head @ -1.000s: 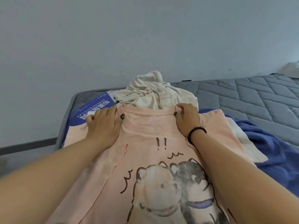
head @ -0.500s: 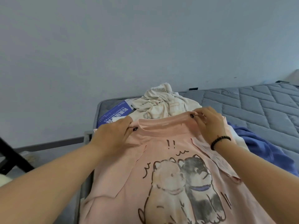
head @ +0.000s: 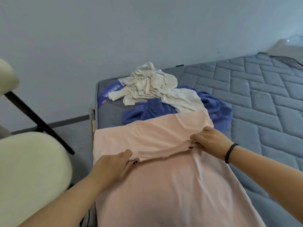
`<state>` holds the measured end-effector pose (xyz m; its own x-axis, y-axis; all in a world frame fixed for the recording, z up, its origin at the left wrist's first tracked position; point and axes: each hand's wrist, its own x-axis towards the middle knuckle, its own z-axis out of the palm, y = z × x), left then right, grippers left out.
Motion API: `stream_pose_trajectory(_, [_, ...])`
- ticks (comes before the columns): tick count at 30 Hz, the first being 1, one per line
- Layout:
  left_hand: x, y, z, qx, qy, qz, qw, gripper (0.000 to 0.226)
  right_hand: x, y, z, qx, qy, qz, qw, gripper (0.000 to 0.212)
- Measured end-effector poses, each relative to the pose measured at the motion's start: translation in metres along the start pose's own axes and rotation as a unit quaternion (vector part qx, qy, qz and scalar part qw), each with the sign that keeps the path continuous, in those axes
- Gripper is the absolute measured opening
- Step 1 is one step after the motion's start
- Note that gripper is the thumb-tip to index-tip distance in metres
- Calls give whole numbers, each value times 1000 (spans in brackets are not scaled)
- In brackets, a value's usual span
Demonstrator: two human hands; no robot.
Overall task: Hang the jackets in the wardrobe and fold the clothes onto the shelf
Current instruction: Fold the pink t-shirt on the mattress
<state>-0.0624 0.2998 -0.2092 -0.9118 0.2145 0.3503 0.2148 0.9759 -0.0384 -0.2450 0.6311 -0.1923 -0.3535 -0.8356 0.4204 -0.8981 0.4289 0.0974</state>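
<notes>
A pink T-shirt (head: 164,182) lies on the near corner of the grey mattress (head: 262,102) with its plain side up and its printed front hidden. The neck end is folded over toward me. My left hand (head: 113,166) pinches the left end of the collar edge. My right hand (head: 211,140), with a dark bead bracelet at the wrist, pinches the right end. Beyond the shirt lie a crumpled blue garment (head: 216,110) and a heap of cream clothes (head: 154,86).
A blue printed booklet (head: 108,94) lies at the mattress's far left corner, partly under the cream clothes. A cream padded chair (head: 31,174) with a black frame stands close on the left. A plain wall runs behind the bed.
Both hands have carried the collar end back toward me, folding the pink shirt over on itself. The dog print is now hidden and the blue garment behind is uncovered.
</notes>
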Motion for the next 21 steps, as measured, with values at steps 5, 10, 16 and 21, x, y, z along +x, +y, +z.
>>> stream_pose_trajectory(5, [-67, 58, -19, 17, -68, -14, 997, 43, -74, -58, -23, 46, -13, -24, 999, 37])
stream_pose_trajectory(10, [-110, 93, -38, 25, -60, 52, 997, 33, -136, -103, -33, 89, -41, -73, 993, 36])
stream_pose_trajectory(16, [-156, 128, -40, 49, -122, 194, 972, 26, -182, -137, -44, 86, -69, -98, 989, 6])
stream_pose_trajectory(21, [-175, 132, -45, 45, -171, 229, 957, 25, -211, -162, -55, 88, -78, -114, 987, 8])
